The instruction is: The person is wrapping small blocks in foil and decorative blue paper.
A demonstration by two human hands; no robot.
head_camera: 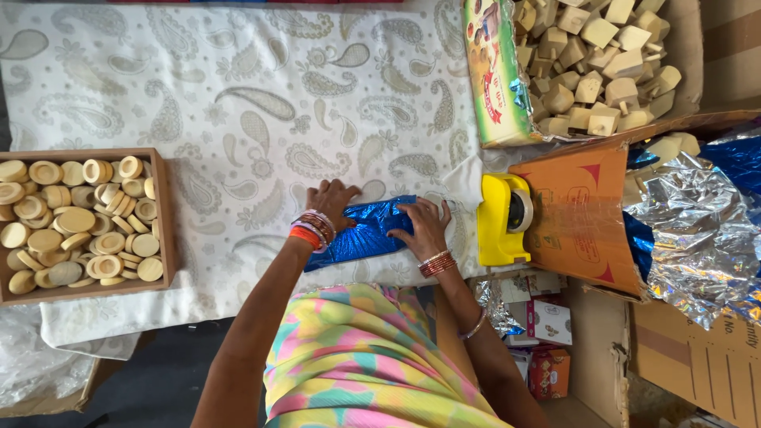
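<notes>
A packet wrapped in shiny blue foil (366,231) lies on a white paisley-patterned cloth (238,103) in front of me. My left hand (331,200) presses down on the packet's upper left end, fingers spread, with several bangles on the wrist. At the packet's right end my right hand (422,226) lies over the foil and holds it down, fingertips on the blue sheet. What is inside the foil is hidden.
A wooden tray (162,222) of round wooden discs sits at the left. A yellow tape dispenser (503,218) stands right of the packet, beside an orange carton (579,214) of silver and blue foil sheets (697,230). A box of wooden blocks (594,63) sits top right. Small printed boxes (547,325) lie below.
</notes>
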